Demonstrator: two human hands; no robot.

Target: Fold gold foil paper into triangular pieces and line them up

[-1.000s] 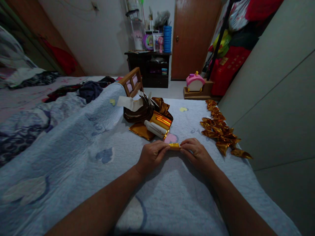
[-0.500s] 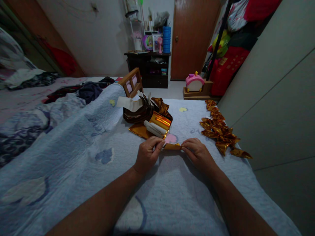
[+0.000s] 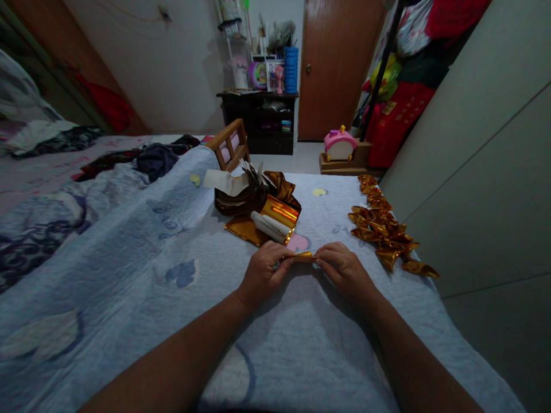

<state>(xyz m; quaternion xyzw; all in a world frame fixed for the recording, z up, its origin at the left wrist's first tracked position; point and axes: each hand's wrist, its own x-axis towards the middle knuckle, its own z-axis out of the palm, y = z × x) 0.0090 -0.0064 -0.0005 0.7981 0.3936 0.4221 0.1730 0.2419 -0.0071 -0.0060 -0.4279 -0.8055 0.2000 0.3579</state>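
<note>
A narrow folded strip of gold foil paper (image 3: 303, 257) is stretched between my two hands, just above the quilt. My left hand (image 3: 267, 266) pinches its left end between thumb and fingers. At the other end, my right hand (image 3: 342, 265) closes its fingertips on the foil. Beyond my left hand lies a stack of gold foil sheets (image 3: 241, 201) with pale backs and ruffled edges. A white tube-like item (image 3: 270, 226) rests on the sheets. To the right, several folded gold foil pieces (image 3: 381, 226) lie in a heap along the bed's edge.
A pale blue quilt (image 3: 181, 321) with heart patterns covers the bed. Crumpled bedding (image 3: 86, 201) lies at the left. Past the bed's far end are a wooden rail (image 3: 232, 143), a dark cabinet (image 3: 260, 123) and a pink toy (image 3: 340, 143). A pale panel (image 3: 486, 189) borders the right.
My left hand has slid right along the foil strip, closer to my right hand, so less of the strip shows between them. My right hand has barely moved.
</note>
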